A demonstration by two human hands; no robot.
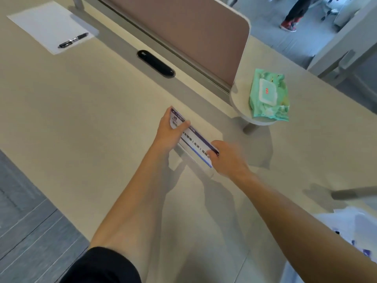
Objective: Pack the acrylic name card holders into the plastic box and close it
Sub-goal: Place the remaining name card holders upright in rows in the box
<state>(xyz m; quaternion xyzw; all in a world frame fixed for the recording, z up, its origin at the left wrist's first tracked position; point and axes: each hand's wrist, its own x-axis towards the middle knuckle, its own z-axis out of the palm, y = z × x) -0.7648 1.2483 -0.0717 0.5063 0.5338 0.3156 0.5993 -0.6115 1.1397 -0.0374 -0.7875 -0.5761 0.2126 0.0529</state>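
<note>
A clear acrylic name card holder [196, 145] with a white card, dark lettering and purple-blue bands stands on the beige desk [98, 119] at mid-frame. My left hand [170, 131] grips its far left end, thumb across the front. My right hand [228, 158] holds its near right end, fingers over the top edge. At the bottom right corner lies a blurred pale shape with purple marks [350, 231]; I cannot tell whether it is the plastic box.
A green pack of wet wipes [269, 94] lies on a small round shelf at the right. A pink divider panel [183, 31] runs along the desk's back. A white sheet [47, 25] with a black pen [73, 40] sits far left. A person's legs stand beyond the desk.
</note>
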